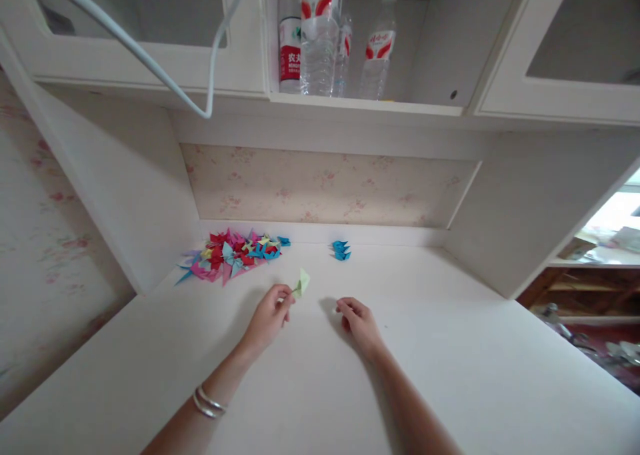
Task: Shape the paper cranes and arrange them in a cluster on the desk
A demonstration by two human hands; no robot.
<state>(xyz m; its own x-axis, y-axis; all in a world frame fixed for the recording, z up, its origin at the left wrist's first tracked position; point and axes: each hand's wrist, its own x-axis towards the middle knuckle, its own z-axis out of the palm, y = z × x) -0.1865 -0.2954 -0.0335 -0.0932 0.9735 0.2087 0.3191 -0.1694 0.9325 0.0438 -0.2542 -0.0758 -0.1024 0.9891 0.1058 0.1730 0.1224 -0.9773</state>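
Note:
Pinched in the fingertips of my left hand (275, 307) is a pale green origami crane (303, 282), raised a little off the white tabletop. My right hand (356, 318) rests low over the table to the right, its fingers curled together; whether anything is in them is hidden. Beyond my left hand lies a heap of folded paper cranes (233, 255) in red, pink, blue and yellow. A small group of blue paper cranes (341, 250) sits apart near the back edge, beyond my right hand.
The white table (310, 388) meets a back panel (320, 185) and side walls. Overhead, a cabinet shelf holds several plastic bottles (319, 48). A white bent tube (165, 75) hangs at the upper left. Shelves with items (595, 248) stand at the far right.

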